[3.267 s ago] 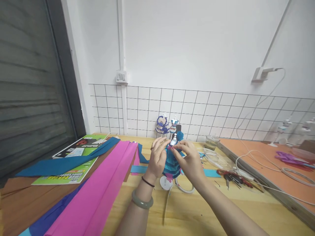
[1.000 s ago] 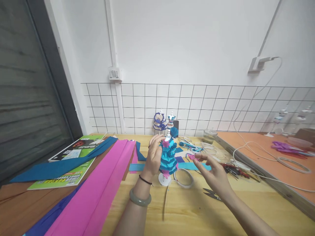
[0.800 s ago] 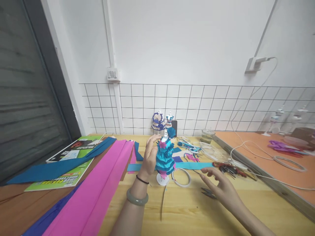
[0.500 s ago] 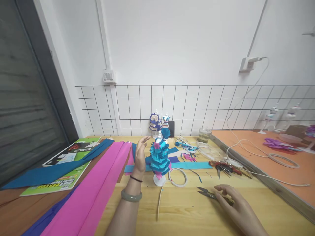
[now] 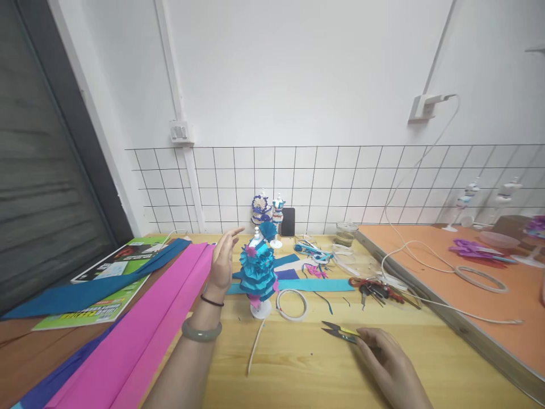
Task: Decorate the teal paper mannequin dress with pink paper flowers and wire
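A miniature dress form [image 5: 258,271] in ruffled turquoise crepe paper with pink bits stands upright on a white round base in mid-table. My left hand [image 5: 223,260] is raised just left of it, fingers stretched and slightly bent, holding nothing. Lower right, my right hand [image 5: 385,358] has its fingers closed round the handles of a pair of scissors [image 5: 339,332]. Their dark blades are slightly parted and point left, above the wood. A roll of tape [image 5: 292,305] lies flat beside the base. In front is a thin pale stick [image 5: 255,347].
Pink crepe paper [image 5: 140,329] and a blue strip [image 5: 97,284] lie over magazines [image 5: 131,250] at left. Behind stand other small dress forms [image 5: 277,218], a phone [image 5: 288,221] and a glass cup [image 5: 346,233]. Several tools [image 5: 378,291] and a white cable [image 5: 460,312] lie right.
My right hand has closed on the scissors' handles; the blades have turned a little. My view has shifted slightly right, so things appear further left. The left hand remains raised beside the dress form.
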The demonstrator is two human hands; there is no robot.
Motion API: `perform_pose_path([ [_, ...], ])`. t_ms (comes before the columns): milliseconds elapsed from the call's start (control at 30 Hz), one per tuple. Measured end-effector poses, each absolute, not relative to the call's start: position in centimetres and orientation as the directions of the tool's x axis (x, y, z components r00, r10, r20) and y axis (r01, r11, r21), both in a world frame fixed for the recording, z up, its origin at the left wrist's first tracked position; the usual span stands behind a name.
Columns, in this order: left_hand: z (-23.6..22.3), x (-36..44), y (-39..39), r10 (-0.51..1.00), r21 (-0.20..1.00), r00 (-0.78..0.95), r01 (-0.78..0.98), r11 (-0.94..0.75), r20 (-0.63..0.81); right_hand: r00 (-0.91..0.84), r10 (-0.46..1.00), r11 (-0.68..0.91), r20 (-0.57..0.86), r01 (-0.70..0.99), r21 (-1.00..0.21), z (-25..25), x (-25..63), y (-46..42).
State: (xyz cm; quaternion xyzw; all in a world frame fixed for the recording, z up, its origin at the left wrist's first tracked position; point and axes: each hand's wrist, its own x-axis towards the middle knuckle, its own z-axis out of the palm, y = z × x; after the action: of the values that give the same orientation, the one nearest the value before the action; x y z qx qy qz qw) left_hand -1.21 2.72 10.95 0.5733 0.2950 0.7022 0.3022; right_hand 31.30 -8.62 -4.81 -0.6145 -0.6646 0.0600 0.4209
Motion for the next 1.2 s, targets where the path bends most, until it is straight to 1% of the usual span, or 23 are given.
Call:
perform_pose_path([
  [100, 11.0, -1.1, 1.2, 0.726, 0.769, -0.306, 0.034, -0.639, 0.616, 0.128, 0.865, 0.232, 0.485, 0.754, -0.614, -4.9, 31.5, -8.6],
  [200, 8.7, -0.6, -1.2, 0.649, 0.803, -0.497, 0.193, -0.564, 0.575, 0.14, 0.866, 0.222, 0.48, 0.752, -0.621, -5.1, 31.5, -8.7],
  [233, 7.5, -0.4, -2.2, 0.646, 0.815, -0.51, 0.242, -0.526, 0.568, 0.134, 0.866, 0.225, 0.482, 0.755, -0.616, -5.1, 31.4, -8.8],
  [300, 4.9, 0.5, -4.3, 0.736, 0.841, -0.412, 0.334, -0.426, 0.537, 0.097, 0.864, 0.251, 0.493, 0.767, -0.59, -4.9, 31.3, -8.7],
  [367, 2.5, 1.5, -6.4, 0.806, 0.805, -0.261, 0.451, -0.385, 0.531, 0.025, 0.864, 0.297, 0.502, 0.781, -0.55, -4.5, 31.1, -8.4],
  [433, 0.9, 2.5, -8.0, 0.835, 0.719, -0.106, 0.574, -0.392, 0.54, -0.067, 0.867, 0.351, 0.494, 0.786, -0.509, -3.6, 30.6, -7.7],
  [500, 0.1, 3.1, -9.2, 0.846, 0.588, 0.064, 0.692, -0.419, 0.529, -0.159, 0.868, 0.4, 0.47, 0.784, -0.475, -2.4, 29.8, -6.9],
  [533, 0.0, 3.2, -9.6, 0.852, 0.531, 0.111, 0.739, -0.415, 0.511, -0.202, 0.865, 0.425, 0.459, 0.781, -0.457, -1.8, 29.3, -6.4],
  [567, -0.1, 3.2, -9.9, 0.859, 0.487, 0.129, 0.778, -0.397, 0.495, -0.25, 0.859, 0.454, 0.448, 0.777, -0.436, -1.1, 28.6, -5.9],
  [633, -0.3, 2.9, -10.1, 0.876, 0.444, 0.067, 0.842, -0.306, 0.477, -0.36, 0.824, 0.533, 0.437, 0.755, -0.382, 0.1, 27.1, -5.0],
  [733, -0.7, 2.0, -10.1, 0.893, 0.438, -0.081, 0.889, -0.137, 0.444, -0.475, 0.769, 0.615, 0.428, 0.734, -0.288, 1.1, 24.5, -3.9],
  [833, -1.0, 1.5, -10.0, 0.94, 0.431, -0.113, 0.901, -0.039, 0.323, -0.504, 0.77, 0.609, 0.391, 0.764, -0.215, 1.1, 22.5, -3.2],
  [900, -1.0, 1.5, -9.9, 0.965, 0.432, -0.094, 0.901, -0.022, 0.245, -0.49, 0.795, 0.577, 0.358, 0.794, -0.194, 0.6, 21.6, -2.9],
  [967, -0.8, 1.8, -9.9, 0.972, 0.439, -0.074, 0.898, -0.031, 0.221, -0.469, 0.816, 0.547, 0.338, 0.815, -0.191, -0.1, 21.3, -2.7],
  [1067, -0.6, 2.5, -10.1, 0.962, 0.414, -0.056, 0.908, -0.062, 0.267, -0.452, 0.827, 0.529, 0.333, 0.826, -0.194, -0.9, 21.3, -2.5],
  [1200, -1.3, 4.1, -10.6, 0.932, 0.307, 0.028, 0.94, -0.147, 0.362, -0.437, 0.835, 0.519, 0.333, 0.828, -0.214, -1.1, 21.5, -2.3],
])
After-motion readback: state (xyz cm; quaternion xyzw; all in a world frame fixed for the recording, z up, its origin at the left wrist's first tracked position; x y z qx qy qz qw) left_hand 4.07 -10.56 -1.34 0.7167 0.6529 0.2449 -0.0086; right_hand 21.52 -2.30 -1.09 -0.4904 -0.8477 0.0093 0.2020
